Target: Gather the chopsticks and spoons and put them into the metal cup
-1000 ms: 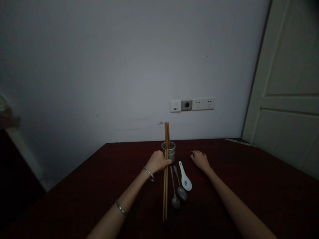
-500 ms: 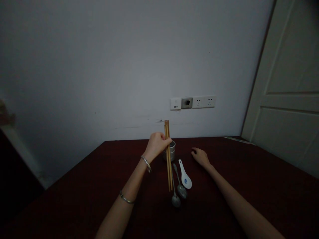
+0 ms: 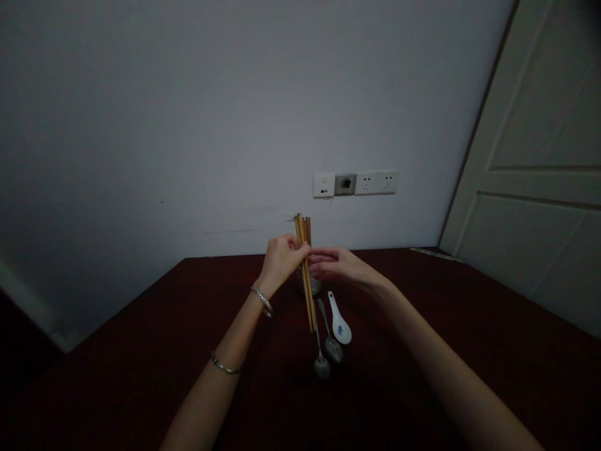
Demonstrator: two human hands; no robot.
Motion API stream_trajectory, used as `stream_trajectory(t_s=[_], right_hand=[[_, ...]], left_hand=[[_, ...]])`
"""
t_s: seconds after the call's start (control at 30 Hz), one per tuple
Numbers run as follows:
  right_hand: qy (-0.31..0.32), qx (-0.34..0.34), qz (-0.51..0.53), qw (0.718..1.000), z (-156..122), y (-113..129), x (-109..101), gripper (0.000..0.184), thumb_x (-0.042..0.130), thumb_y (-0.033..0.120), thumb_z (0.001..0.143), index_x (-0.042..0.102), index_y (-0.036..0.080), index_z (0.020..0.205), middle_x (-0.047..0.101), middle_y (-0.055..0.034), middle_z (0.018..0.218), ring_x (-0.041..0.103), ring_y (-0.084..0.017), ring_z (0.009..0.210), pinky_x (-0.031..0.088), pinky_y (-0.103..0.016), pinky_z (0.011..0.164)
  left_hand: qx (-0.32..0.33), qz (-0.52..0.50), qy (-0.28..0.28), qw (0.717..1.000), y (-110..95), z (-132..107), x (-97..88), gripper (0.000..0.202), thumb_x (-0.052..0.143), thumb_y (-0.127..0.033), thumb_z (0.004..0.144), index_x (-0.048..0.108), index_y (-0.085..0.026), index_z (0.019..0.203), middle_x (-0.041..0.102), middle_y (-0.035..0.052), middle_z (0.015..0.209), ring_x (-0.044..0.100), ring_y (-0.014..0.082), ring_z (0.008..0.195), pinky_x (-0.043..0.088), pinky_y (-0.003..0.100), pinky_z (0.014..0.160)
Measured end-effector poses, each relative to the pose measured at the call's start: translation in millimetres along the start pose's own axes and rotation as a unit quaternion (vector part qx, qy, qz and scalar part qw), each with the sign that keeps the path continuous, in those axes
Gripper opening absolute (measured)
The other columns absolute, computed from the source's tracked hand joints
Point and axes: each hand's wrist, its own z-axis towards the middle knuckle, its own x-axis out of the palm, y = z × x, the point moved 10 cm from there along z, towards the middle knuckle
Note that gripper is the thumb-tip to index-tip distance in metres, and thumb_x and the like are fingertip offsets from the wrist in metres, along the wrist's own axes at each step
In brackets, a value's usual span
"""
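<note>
My left hand (image 3: 280, 262) is closed around several wooden chopsticks (image 3: 308, 299), held upright with a slight tilt. Fingers stretched out, my right hand (image 3: 346, 264) reaches in from the right beside the chopsticks; whether its fingertips touch them is hard to see. Behind both hands stands a metal cup (image 3: 315, 287), mostly hidden. On the table in front of it lie a white soup spoon (image 3: 341, 327) with a blue mark, a metal spoon (image 3: 333, 351) and a second, long-handled metal spoon (image 3: 322, 368).
The dark red table (image 3: 225, 294) meets a pale wall (image 3: 188, 125). Sockets and switch plates (image 3: 375, 182) sit low on the wall. A panelled door (image 3: 539, 144) is at the right, and a thin strip (image 3: 436, 254) lies along the table's back right edge.
My right hand has come off the table and moved left and up to the chopsticks, its fingers now extended. My left hand still holds the chopsticks. The view has shifted slightly.
</note>
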Motion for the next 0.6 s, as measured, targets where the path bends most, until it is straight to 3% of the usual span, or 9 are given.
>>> stream_trajectory(t_s=[0.1,0.27,0.47,0.6], right_hand=[[0.041,-0.026,-0.035,0.998,-0.4,0.2,22.1,0.033,0.069,0.021,0.063,0.060,0.013,0.094,0.066,-0.0062,0.090,0.062,-0.015,0.079,0.049,-0.032,0.076],[0.013,-0.033,-0.037,0.999,6.0,-5.9,23.6,0.025,0.067,0.031,0.065,0.060,0.013,0.081,0.066,-0.0042,0.074,0.064,-0.016,0.071,0.050,-0.031,0.066],[0.017,-0.008,-0.042,0.999,2.1,-4.8,21.3,0.029,0.067,0.034,0.066,0.059,0.012,0.082,0.067,-0.0066,0.078,0.065,-0.017,0.075,0.051,-0.027,0.061],[0.029,-0.019,-0.042,0.999,0.4,-4.0,16.2,0.029,0.065,0.034,0.069,0.060,0.012,0.087,0.067,-0.0091,0.089,0.064,-0.016,0.079,0.051,-0.027,0.065]], left_hand=[[-0.001,-0.014,0.010,1.000,-2.3,-1.4,1.4,0.024,0.051,-0.034,0.068,0.052,-0.014,0.054,0.047,-0.0027,0.048,0.039,0.0076,0.045,0.027,0.020,0.047],[-0.001,-0.033,-0.004,0.999,-4.2,-3.5,-0.8,0.024,0.052,-0.034,0.068,0.053,-0.014,0.056,0.046,-0.0033,0.048,0.039,0.0073,0.045,0.027,0.020,0.047],[0.017,-0.070,0.027,0.997,-3.1,-2.1,6.3,0.027,0.053,-0.038,0.071,0.055,-0.013,0.059,0.048,-0.0030,0.051,0.041,0.0071,0.047,0.030,0.020,0.047],[0.015,-0.192,0.041,0.980,0.3,1.8,10.5,0.029,0.058,-0.040,0.069,0.060,-0.012,0.071,0.057,0.0004,0.060,0.050,0.0088,0.054,0.039,0.020,0.051]])
